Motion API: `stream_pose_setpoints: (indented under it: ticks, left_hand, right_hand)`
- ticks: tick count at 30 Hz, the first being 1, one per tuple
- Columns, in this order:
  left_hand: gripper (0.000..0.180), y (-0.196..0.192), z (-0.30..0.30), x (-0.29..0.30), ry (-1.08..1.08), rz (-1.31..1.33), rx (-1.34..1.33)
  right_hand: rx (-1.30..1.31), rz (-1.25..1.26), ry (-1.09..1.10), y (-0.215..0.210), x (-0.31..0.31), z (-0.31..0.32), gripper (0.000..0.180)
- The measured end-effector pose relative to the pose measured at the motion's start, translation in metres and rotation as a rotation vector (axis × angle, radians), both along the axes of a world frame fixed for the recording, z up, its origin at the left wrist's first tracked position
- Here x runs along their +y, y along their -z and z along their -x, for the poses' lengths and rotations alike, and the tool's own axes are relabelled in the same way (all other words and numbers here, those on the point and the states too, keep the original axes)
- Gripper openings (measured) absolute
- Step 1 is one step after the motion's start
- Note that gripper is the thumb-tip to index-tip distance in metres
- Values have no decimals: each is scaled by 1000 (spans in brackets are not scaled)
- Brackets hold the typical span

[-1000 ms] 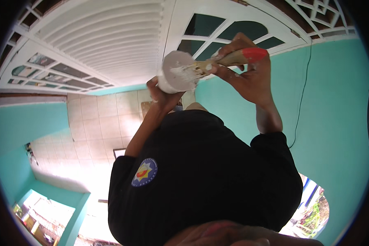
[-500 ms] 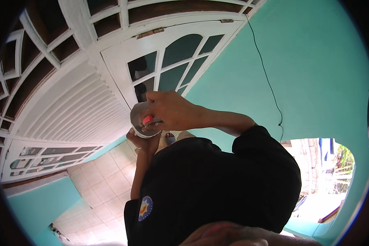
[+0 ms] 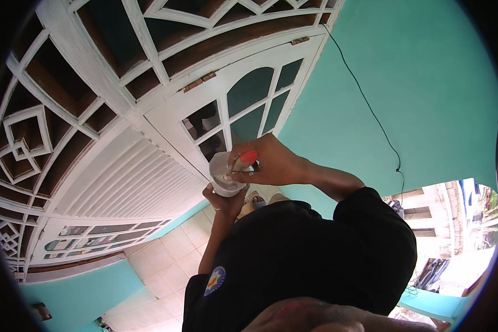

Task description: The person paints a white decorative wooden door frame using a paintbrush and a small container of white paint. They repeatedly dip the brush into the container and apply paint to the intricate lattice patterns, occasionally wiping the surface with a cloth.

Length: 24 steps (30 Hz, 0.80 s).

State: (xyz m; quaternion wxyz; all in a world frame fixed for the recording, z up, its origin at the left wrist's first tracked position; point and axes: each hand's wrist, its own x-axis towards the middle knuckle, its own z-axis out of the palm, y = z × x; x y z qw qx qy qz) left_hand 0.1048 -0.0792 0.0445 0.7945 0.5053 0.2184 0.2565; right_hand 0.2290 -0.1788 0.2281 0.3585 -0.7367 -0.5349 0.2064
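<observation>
Head view: the picture shows a person in a black shirt [image 3: 310,260] with a round badge [image 3: 214,280] on the sleeve, both arms raised in front of a white door [image 3: 232,110]. The left hand [image 3: 225,200] supports a small white cup [image 3: 222,176] from below; its fingers are curled closed around the base of the cup. The right hand [image 3: 271,163] is positioned at the cup's rim, to the right of and touching it; its fingers are closed on a narrow tool with a red handle [image 3: 245,159], the red end pointing up and right, the working end dipped into the cup. The exact kind of tool cannot be told. The cup sits at the centre of the picture, between the two hands, just in front of the door's glazed panels. To the left of the door is a white slatted shutter [image 3: 122,177], and above it a white lattice transom [image 3: 94,66]. To the right is a turquoise wall [image 3: 415,83] with a thin black cable [image 3: 371,110] running down it. Pale floor tiles [image 3: 166,260] appear lower left. At the lower right, an opening shows a bright street [image 3: 459,232].
</observation>
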Motion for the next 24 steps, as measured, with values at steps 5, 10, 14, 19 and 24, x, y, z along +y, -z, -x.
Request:
stream_pose_setpoints:
  ticks: [5,10,14,19,24]
  left_hand:
    - [64,3,-13,3,108,187,-49]
    - [59,-12,-20,-6,112,-41,5]
    - [65,-10,-27,-9,99,-222,112]
    - [71,-2,-36,1,248,673,-242]
    - [62,-20,-45,-6,294,876,-335]
  right_hand:
    - [136,-312,53,20,-10,-10,18]
    - [123,-412,170,19,-27,-22,16]
    - [170,-437,256,19,-36,-29,15]
    - [323,-544,312,25,-45,-40,20]
    - [395,-589,402,33,-50,-48,20]
